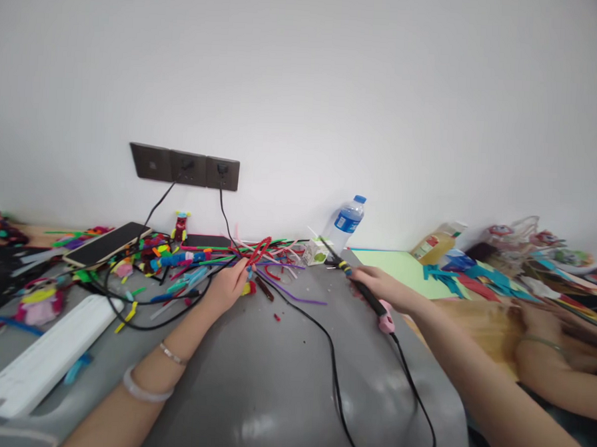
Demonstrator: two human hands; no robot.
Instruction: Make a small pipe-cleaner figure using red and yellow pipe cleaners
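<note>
My left hand [228, 286] is closed in a pinch over the back-middle of the grey table. From its fingertips rises a bent, looped red pipe cleaner [262, 249]. On the right, my right hand [382, 286] wraps round a slim black corded tool [372, 298] with yellow bands and a pink end; its narrow tip points toward the back left. The tool's exact kind is unclear. A pile of coloured pipe cleaners [282, 249] lies behind my left hand. A small white-and-green carton [319, 252] stands between the hands, beyond the tool.
A water bottle [347, 223] leans at the wall. Black cords run from the wall sockets [184, 167] and across the table. At left are a white power strip [46, 354], a phone [108, 243] and pipe-cleaner figures [41, 303]. Another person's arm [556, 364] rests at right.
</note>
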